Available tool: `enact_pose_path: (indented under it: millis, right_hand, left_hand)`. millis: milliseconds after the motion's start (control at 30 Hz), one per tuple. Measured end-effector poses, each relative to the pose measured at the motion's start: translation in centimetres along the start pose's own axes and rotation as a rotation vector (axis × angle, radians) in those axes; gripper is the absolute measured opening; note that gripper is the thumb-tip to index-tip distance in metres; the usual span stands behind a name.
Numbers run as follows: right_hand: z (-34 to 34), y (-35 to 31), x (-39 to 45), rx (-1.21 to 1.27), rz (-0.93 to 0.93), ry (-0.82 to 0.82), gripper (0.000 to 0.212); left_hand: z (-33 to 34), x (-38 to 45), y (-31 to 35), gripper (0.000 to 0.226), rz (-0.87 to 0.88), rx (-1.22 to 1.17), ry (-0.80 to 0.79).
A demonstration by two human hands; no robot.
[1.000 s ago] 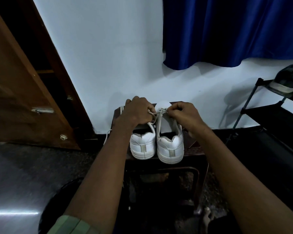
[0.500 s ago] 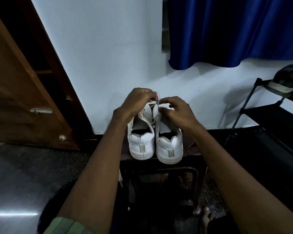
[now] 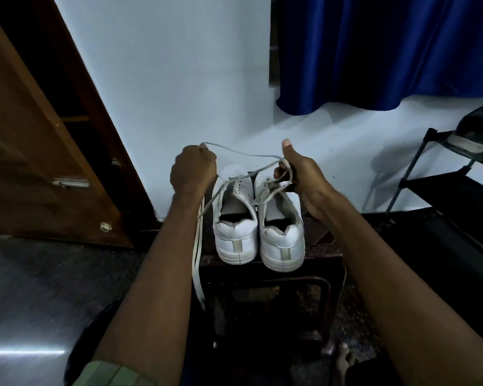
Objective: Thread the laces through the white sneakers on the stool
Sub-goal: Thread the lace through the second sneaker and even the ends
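Your hands moved apart from the sneakers (image 3: 258, 218) on the stool (image 3: 318, 252), left hand (image 3: 193, 169) and right hand (image 3: 299, 176) each pinching the lace (image 3: 246, 155) in a closed grip, so you should have pulled both sides evenly.

Both forearms are bare from the wrist back almost to the elbow. The left arm (image 3: 151, 274) ends in a short olive-green sleeve (image 3: 115, 374) with a lighter folded band along its cuff, nearest the camera. Opposite that sleeve, the right arm (image 3: 402, 274) shows no clothing, and neither wrist carries a watch or band.
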State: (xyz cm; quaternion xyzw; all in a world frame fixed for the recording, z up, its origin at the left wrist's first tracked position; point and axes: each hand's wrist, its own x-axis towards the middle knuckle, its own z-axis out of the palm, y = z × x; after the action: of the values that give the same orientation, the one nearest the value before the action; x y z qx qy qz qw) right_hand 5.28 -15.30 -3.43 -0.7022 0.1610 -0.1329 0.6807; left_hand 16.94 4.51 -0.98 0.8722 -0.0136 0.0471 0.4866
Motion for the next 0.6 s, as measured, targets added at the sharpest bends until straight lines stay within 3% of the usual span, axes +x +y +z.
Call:
enact_pose_path:
  millis: [67,133,200,300,367,400,467,533,600]
  right_hand:
    - [0.0,0.1,0.2,0.075,0.053,-0.021,0.062]
    - [0.1,0.1,0.1,0.084,0.07,-0.026,0.052]
    - [0.2,0.0,-0.1,0.062,0.053,-0.01,0.041]
    - [0.2,-0.4,-0.2,0.054,-0.026,-0.006,0.033]
    - [0.2,-0.7,-0.3,0.063,-0.053,-0.019,0.031]
    - [0.1,-0.8,-0.4,0.074,-0.061,-0.028,0.03]
    - [0.2,-0.7,-0.4,0.079,-0.084,-0.041,0.025]
    - [0.4,-0.6,-0.6,0.046,-0.104,-0.043,0.021]
    - [0.7,-0.5,-0.7,0.04,-0.118,-0.044,0.018]
  left_hand:
    - [0.0,-0.3,0.4,0.047,-0.05,-0.255,0.009]
    - [-0.3,-0.4,1.2,0.038,-0.166,-0.578,0.009]
    - [-0.4,0.1,1.1,0.034,-0.223,-0.75,0.076]
    - [-0.6,0.9,0.4,0.033,-0.282,-0.724,0.135]
    - [-0.2,0.8,0.1,0.039,-0.265,-0.383,0.158]
    - [-0.1,0.2,0.2,0.051,-0.207,-0.157,0.194]
    - [0.4,-1.2,0.9,0.064,0.126,0.083,0.247]
    - [0.9,-2.4,2.0,0.051,0.477,0.071,0.023]
    - [1.8,-3.3,2.5,0.031,0.52,-0.02,-0.33]
